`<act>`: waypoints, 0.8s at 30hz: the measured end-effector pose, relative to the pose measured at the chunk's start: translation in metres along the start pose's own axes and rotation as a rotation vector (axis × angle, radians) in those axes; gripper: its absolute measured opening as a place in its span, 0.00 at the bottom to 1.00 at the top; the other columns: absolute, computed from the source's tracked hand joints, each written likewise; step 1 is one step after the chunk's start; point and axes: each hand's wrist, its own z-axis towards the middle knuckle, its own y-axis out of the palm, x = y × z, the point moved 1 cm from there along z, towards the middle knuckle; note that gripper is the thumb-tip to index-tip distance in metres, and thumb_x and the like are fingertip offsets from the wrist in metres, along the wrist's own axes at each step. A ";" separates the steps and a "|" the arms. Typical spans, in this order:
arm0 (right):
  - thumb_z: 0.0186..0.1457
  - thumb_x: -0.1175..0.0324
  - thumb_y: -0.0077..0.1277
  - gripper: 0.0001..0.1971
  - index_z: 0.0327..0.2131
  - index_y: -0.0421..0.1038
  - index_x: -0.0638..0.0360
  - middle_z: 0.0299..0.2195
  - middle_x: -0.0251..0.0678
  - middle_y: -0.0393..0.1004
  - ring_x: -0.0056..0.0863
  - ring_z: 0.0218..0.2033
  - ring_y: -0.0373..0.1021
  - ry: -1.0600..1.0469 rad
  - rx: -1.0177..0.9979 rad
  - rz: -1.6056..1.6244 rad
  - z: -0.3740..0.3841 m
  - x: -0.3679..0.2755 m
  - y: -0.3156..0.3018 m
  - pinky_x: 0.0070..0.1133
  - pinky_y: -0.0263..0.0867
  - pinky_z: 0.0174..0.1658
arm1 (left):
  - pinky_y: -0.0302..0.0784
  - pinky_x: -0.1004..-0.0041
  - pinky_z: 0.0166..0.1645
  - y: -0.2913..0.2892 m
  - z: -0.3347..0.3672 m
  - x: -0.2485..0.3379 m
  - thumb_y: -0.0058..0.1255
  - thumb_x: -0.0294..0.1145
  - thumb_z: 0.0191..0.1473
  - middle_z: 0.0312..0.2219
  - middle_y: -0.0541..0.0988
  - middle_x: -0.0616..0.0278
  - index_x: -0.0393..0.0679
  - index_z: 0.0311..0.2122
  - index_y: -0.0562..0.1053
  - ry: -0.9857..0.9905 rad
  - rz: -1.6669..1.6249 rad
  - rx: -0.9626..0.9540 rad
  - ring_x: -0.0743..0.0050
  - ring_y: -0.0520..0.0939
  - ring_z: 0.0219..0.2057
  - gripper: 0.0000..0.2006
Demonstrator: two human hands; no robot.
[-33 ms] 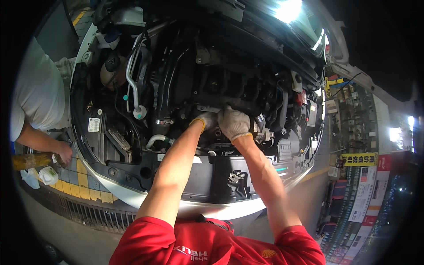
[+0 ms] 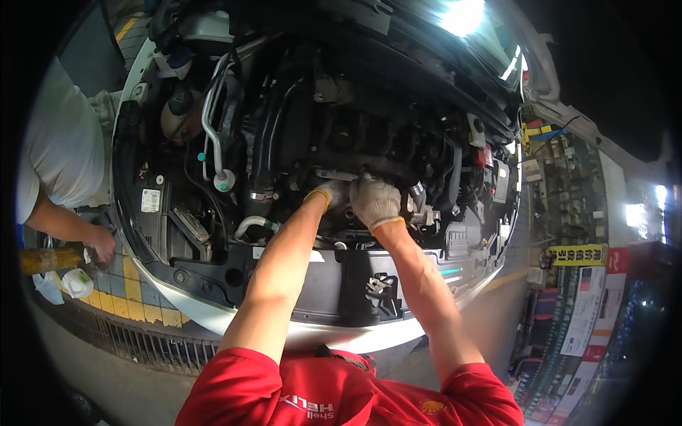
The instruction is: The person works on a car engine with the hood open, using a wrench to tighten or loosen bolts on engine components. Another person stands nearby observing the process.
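Note:
Both of my hands wear off-white knit gloves with yellow cuffs and reach into an open car engine bay, at the front of the black engine [image 2: 348, 138]. My left hand [image 2: 334, 192] is low beside the engine, its fingers hidden among the parts. Close against it on the right, my right hand [image 2: 376, 201] is closed, back of the hand up, with the fingertips and whatever they grip out of sight. A metal bracket [image 2: 335, 175] shows just above the hands. To the right of my right hand lies a metal fitting [image 2: 426, 216].
A black front panel [image 2: 334, 284] lies under my forearms. On the left are a coolant tank [image 2: 177, 121], a silver pipe [image 2: 210, 117] and another person's hand [image 2: 104, 245] near a yellow cylinder [image 2: 50, 260]. The battery [image 2: 501, 183] sits at right; shelves [image 2: 568, 213] stand beyond the car.
My right hand and forearm have shifted very slightly to the left. My left hand stays in place among the engine parts.

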 end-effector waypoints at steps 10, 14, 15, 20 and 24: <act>0.69 0.48 0.45 0.22 0.41 0.82 0.54 0.32 0.49 0.85 0.51 0.36 0.83 0.069 0.060 0.090 -0.001 0.011 -0.002 0.44 0.79 0.41 | 0.79 0.57 0.61 -0.028 -0.015 0.033 0.54 0.36 0.61 0.57 0.82 0.47 0.43 0.56 0.80 -0.040 0.113 -0.134 0.48 0.83 0.57 0.19; 0.67 0.50 0.46 0.22 0.38 0.85 0.54 0.36 0.48 0.86 0.48 0.39 0.84 -0.039 -0.041 0.039 0.026 -0.009 -0.016 0.43 0.79 0.44 | 0.79 0.57 0.59 -0.004 -0.007 -0.001 0.49 0.37 0.66 0.56 0.83 0.47 0.42 0.54 0.81 -0.079 0.117 -0.031 0.48 0.84 0.55 0.17; 0.67 0.51 0.47 0.21 0.38 0.85 0.54 0.37 0.47 0.86 0.47 0.40 0.84 -0.053 -0.083 0.031 0.032 -0.005 -0.013 0.42 0.80 0.43 | 0.79 0.57 0.58 0.002 -0.009 -0.006 0.47 0.38 0.67 0.56 0.82 0.46 0.41 0.55 0.80 -0.081 0.082 -0.040 0.48 0.84 0.55 0.18; 0.65 0.57 0.48 0.18 0.41 0.85 0.55 0.40 0.45 0.87 0.45 0.46 0.84 -0.019 -0.186 -0.005 0.063 0.000 -0.008 0.41 0.80 0.47 | 0.78 0.56 0.59 0.039 0.025 -0.044 0.33 0.42 0.74 0.62 0.78 0.48 0.42 0.68 0.69 0.101 0.309 0.003 0.52 0.84 0.55 0.25; 0.66 0.58 0.47 0.17 0.46 0.80 0.58 0.45 0.50 0.85 0.47 0.46 0.84 0.048 -0.024 0.050 0.063 -0.008 -0.005 0.40 0.80 0.45 | 0.73 0.62 0.68 0.059 0.050 -0.107 0.37 0.28 0.69 0.65 0.76 0.50 0.41 0.67 0.71 0.167 0.716 -0.083 0.58 0.80 0.63 0.24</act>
